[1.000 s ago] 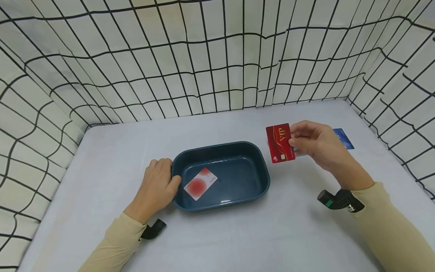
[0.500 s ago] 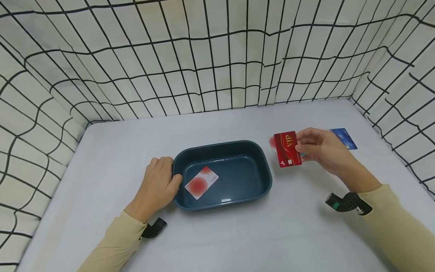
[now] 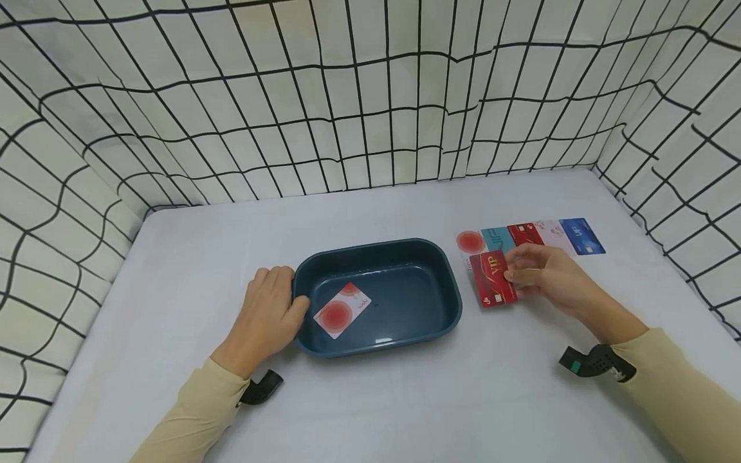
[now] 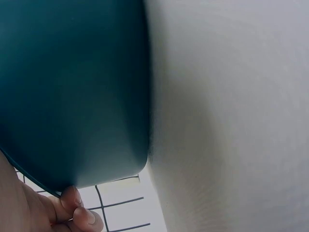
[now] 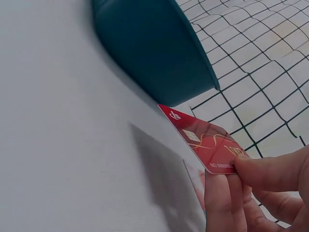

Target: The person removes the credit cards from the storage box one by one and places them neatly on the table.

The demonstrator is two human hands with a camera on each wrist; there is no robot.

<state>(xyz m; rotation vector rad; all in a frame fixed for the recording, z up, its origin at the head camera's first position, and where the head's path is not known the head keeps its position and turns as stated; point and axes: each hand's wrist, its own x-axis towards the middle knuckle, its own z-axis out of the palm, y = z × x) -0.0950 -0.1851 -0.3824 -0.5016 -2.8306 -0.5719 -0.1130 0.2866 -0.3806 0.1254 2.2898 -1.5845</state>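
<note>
Between thumb and fingers my right hand pinches a red VIP card by its right edge. In the right wrist view the VIP card is held above the table, its shadow falling below it. My left hand grips the left rim of a dark teal tray, thumb over the edge. Inside the tray lies a white card with red circles. Just beyond my right hand is a row of cards: one with a red circle, a teal one, a red one, a pale pink one and a blue one.
A white cloth covers the table. Pale walls with a black grid rise at the back and both sides. Black wrist cameras sit on both sleeves. The tray stands left of the card row.
My right hand has moved toward me and slightly right with the red VIP card, uncovering the row of cards behind. The left hand stays on the tray rim.
</note>
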